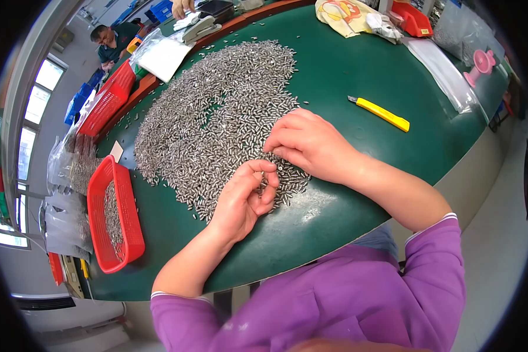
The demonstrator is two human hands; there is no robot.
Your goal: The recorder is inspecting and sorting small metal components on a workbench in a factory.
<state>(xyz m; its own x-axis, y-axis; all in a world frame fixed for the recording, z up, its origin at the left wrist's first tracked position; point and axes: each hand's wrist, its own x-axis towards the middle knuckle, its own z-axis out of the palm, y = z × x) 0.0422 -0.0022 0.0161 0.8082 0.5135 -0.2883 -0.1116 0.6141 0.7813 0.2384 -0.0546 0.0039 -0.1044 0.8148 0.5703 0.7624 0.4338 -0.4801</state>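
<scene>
Sorting small metal pins by hand on a green table.

The left hand (244,196) pinches a pin or two between curled fingertips; the right hand (307,142), just above it, rests fingers-down on the near edge of the pile of pins (217,111), its grasp hidden. This looks like picking through; the next move calls for a fine fingertip pinch. Left of the hands, a red basket (136,234) holds more pins.

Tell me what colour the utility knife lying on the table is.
The utility knife is yellow with a short silver blade tip, seen in the head view.
</scene>
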